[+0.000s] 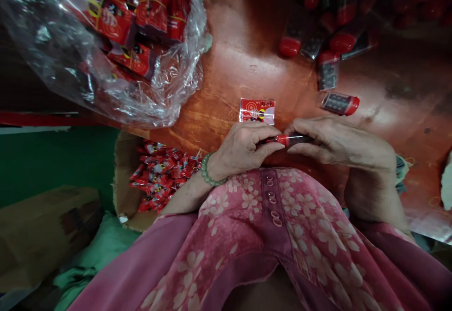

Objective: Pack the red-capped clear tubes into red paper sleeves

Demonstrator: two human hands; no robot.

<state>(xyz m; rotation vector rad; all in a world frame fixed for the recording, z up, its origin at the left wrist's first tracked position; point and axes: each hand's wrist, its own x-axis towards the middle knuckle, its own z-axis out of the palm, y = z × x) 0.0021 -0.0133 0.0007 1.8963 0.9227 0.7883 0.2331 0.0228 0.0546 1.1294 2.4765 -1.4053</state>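
Between my two hands, close to my body, is a small clear bottle with dark contents and a red end (pixel 282 139). My left hand (pixel 243 146), with a green bead bracelet on its wrist, is closed on the red end between thumb and fingers. The other end is gripped by my right hand (pixel 328 140), whose fingers partly hide it. Just beyond my left hand lies a flat red printed label (pixel 257 110) on the wooden table. A similar bottle with a red cap (pixel 339 103) lies on its side beyond my right hand.
Several more red-capped bottles (pixel 328 69) lie at the back right. A clear plastic bag (pixel 169 103) with banded bundles of red labels stands at the back left. Below it, a cardboard box (pixel 123 179) holds many red-wrapped pieces. Another carton (pixel 45 235) sits further left.
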